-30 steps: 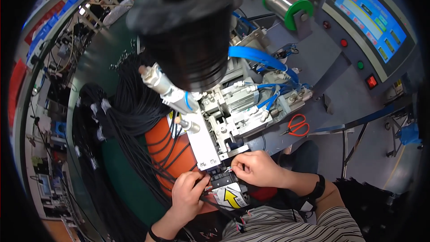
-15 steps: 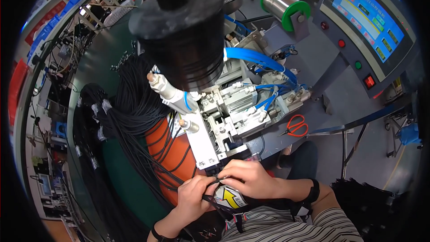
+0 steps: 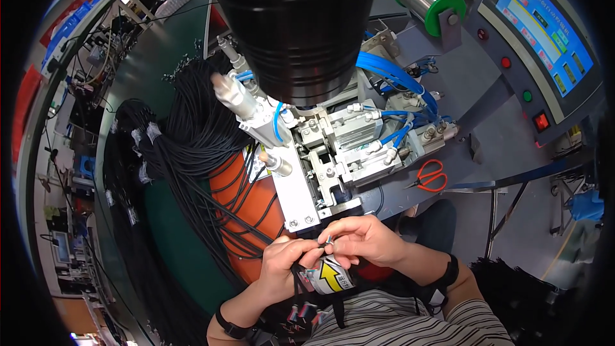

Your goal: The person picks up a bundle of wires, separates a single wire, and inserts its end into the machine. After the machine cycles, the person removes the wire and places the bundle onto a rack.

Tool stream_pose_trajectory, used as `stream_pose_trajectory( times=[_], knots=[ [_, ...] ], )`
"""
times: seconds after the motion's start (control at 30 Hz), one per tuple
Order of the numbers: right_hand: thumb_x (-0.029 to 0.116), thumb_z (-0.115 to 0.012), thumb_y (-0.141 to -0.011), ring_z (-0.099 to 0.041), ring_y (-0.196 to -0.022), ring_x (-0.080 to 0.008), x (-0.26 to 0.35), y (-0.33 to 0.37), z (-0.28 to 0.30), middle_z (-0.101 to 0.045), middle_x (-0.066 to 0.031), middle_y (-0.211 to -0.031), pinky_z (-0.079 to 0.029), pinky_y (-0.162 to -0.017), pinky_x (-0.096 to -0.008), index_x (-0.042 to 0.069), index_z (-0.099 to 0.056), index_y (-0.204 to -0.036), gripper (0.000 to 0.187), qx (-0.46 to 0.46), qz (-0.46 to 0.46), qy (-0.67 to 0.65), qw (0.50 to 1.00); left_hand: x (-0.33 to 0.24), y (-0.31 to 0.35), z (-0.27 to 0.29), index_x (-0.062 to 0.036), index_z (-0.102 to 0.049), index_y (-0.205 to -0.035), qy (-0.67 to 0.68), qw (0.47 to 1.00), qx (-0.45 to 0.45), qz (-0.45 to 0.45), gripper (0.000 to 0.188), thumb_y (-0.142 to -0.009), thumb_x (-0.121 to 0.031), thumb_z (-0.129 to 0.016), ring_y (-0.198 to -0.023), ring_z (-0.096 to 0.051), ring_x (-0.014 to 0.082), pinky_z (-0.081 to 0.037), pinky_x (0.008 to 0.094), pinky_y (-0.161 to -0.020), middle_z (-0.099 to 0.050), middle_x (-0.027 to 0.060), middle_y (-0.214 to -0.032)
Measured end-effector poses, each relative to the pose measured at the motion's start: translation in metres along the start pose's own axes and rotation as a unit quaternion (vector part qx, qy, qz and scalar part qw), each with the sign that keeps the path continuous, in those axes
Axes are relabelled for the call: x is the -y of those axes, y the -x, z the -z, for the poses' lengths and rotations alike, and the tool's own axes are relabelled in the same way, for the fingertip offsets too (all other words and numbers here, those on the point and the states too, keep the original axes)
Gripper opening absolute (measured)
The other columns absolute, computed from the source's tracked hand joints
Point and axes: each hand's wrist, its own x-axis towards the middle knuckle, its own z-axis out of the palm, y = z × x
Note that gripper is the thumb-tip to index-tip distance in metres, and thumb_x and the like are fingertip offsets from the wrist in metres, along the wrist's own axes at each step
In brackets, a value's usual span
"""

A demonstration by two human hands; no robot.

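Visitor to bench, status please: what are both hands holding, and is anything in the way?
Left hand and right hand together, fingertips pinching a small cable end. Black hood hides part of the machine, not the hands.

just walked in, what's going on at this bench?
A person's left hand and right hand meet at the fingertips around a small piece, too small to identify. They are at the near end of a metal machine with blue tubes. Black cables are heaped to the left, some across an orange surface. Red-handled scissors lie to the right, untouched.
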Motion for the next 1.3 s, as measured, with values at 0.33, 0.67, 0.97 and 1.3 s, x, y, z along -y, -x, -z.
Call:
stream_pose_trajectory(
  times=[0.33,0.67,0.97,1.3],
  knots=[
    [0.003,-0.075,-0.083,-0.062,-0.076,-0.0103,-0.024,0.000,-0.011,-0.064,-0.0093,-0.098,-0.048,-0.064,-0.0220,0.001,-0.068,-0.107,0.025,-0.122,0.262,0.336,0.896,-0.016,0.003,-0.007,-0.0033,-0.062,-0.099,-0.138,0.989,0.044,-0.019,0.025,-0.076,-0.005,-0.072,-0.061,-0.063,0.0257,-0.047,0.0351,-0.057,-0.063,0.0073,-0.073],
    [0.000,-0.068,-0.089,-0.062,-0.091,-0.0145,-0.012,0.001,-0.007,-0.065,-0.0113,-0.099,-0.050,-0.077,-0.0266,-0.002,-0.071,-0.106,0.018,-0.090,0.215,0.212,0.949,-0.010,-0.003,-0.007,-0.0042,-0.058,-0.088,-0.054,0.997,0.052,-0.012,0.017,-0.076,-0.005,-0.070,-0.056,-0.059,0.0294,-0.046,0.0368,-0.053,-0.060,0.0084,-0.067],
    [0.000,-0.062,-0.094,-0.064,-0.094,-0.0129,-0.006,-0.004,0.013,-0.067,-0.0086,-0.102,-0.052,-0.081,-0.0248,-0.002,-0.070,-0.110,0.018,0.022,0.153,0.155,0.976,-0.003,-0.007,0.003,-0.0060,-0.056,-0.083,0.043,0.994,0.102,0.025,0.013,-0.077,-0.002,-0.067,-0.055,-0.060,0.0267,-0.047,0.0358,-0.052,-0.059,0.0059,-0.064],
    [-0.002,-0.069,-0.084,-0.067,-0.071,-0.0179,0.007,0.001,-0.008,-0.067,-0.0130,-0.093,-0.052,-0.062,-0.0255,-0.002,-0.070,-0.097,0.013,-0.085,0.207,0.561,0.797,-0.009,-0.001,-0.003,-0.0076,-0.055,-0.077,-0.004,0.988,0.118,0.099,0.014,-0.074,-0.003,-0.067,-0.055,-0.062,0.0260,-0.048,0.0339,-0.051,-0.060,0.0055,-0.064]
  ],
)
